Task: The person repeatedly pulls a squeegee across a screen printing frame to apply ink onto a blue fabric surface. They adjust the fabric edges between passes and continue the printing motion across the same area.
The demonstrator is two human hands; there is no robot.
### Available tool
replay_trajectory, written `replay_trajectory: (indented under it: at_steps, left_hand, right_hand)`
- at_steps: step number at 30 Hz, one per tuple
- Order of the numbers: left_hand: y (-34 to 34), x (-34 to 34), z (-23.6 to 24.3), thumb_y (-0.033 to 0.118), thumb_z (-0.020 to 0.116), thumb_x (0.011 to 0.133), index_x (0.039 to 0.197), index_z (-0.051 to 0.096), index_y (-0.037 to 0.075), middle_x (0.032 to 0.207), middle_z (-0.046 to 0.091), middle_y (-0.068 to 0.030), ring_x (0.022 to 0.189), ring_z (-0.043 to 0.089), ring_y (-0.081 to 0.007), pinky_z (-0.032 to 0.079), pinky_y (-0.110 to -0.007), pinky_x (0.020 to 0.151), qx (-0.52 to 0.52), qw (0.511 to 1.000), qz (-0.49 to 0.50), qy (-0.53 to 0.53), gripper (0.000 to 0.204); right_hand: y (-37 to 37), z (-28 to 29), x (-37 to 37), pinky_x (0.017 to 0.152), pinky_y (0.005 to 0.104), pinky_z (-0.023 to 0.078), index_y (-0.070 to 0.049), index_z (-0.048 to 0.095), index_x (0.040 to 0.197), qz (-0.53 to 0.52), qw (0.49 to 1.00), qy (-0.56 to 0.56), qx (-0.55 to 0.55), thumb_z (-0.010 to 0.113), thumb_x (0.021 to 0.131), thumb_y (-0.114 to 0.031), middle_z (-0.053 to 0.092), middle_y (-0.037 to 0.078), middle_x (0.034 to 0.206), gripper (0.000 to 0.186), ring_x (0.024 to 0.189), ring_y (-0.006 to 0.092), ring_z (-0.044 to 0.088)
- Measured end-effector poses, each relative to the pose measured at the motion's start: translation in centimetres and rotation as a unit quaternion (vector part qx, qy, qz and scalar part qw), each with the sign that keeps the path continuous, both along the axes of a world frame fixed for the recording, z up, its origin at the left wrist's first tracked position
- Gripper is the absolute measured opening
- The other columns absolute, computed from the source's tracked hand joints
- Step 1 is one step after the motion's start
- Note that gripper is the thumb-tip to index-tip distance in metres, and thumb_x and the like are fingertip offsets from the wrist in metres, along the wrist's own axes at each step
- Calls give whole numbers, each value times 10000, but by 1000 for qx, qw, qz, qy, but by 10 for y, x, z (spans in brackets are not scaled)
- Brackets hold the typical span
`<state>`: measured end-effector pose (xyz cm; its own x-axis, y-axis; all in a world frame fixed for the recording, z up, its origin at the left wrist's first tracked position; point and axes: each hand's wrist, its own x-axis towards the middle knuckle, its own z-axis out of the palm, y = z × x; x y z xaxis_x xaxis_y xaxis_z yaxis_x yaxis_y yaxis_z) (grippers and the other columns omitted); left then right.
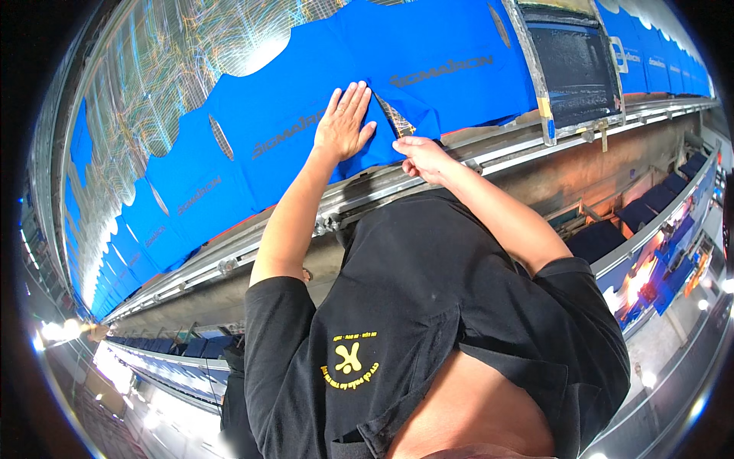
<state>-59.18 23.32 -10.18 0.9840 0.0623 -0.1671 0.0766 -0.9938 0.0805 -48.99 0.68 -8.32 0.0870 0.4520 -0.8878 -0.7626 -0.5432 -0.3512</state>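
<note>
Blue cloth (pixel 283 103) lay on the counter (pixel 180 88) beneath the left hand (pixel 344 126)'s flat, outstretched fingers, its slanting gap (pixel 396 118) running down rightward to the nearer right hand (pixel 423 159), fingers pinched on the edge.

Left hand (pixel 345 126) flat, palm down, fingers (pixel 352 99) stretched forward, thumb (pixel 368 135) angled out to the right! Just beside it, the right hand (pixel 422 158) pinches thumb toward forefinger, its other fingers curled under. Both bare forearms, left (pixel 294 210) and right (pixel 508 212), slant inward.
</note>
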Motion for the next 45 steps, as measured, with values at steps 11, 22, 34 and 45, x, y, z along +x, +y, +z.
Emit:
replay_trajectory:
  at_steps: [11, 22, 34, 45]
  left_hand:
    - [-82, -66, 1, 580, 424, 1080, 1691, 255, 17, 1777, 202, -200, 1663, 140, -335, 84, -502, 1349, -125, 992, -2, 19, 847]
    - [-68, -26, -6, 614, 400, 1090, 1690, 290, 60, 1767, 234, -205, 1649, 182, -360, 121, -513, 1341, -67, 994, 68, -53, 824]
    - [-99, -43, 20, 555, 537, 1067, 1565, 516, 146, 1602, 495, -189, 1505, 430, -407, 324, -551, 1241, -209, 971, 62, -98, 645]
    - [-115, -9, 9, 330, 779, 1009, 1003, 729, 25, 811, 678, 13, 707, 598, -64, 492, -247, 646, -668, 524, 518, -108, 309]
  right_hand:
    - [-8, 4, -12, 565, 315, 611, 1, 562, 1466, 49, 993, -105, -4, 655, 1089, -285, 713, 137, 1170, 482, 784, 211, 747]
    - [-24, 7, -13, 642, 335, 615, 29, 581, 1366, 49, 991, -121, 0, 590, 1120, -259, 667, 140, 1264, 379, 816, 214, 737]
    - [-36, -14, 34, 642, 376, 566, -24, 713, 1060, 136, 771, -614, -97, 758, 987, -293, 769, 134, 858, 282, 698, 185, 719]
    - [-29, 18, 3, 685, 415, 554, -42, 744, 948, 273, 835, -460, 131, 757, 962, -278, 760, 152, 832, 236, 757, 285, 744]
